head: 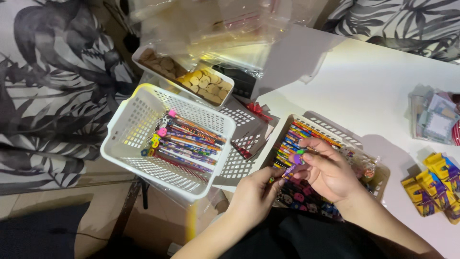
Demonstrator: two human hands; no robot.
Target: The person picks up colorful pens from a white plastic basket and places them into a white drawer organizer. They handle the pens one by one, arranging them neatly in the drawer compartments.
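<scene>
Nearest us, our left hand curled shut around the lower end of a purple patterned pencil, probably to steady it. Further left stood a white plastic lattice basket of eraser-topped pencils, tilted toward us, with a tray of round biscuits behind. Our right hand bent inward at the wrist, fingers pinching the pencil's purple top over a second white lattice basket of coloured pencils. At far right lay yellow crayon packets on the white table.
</scene>
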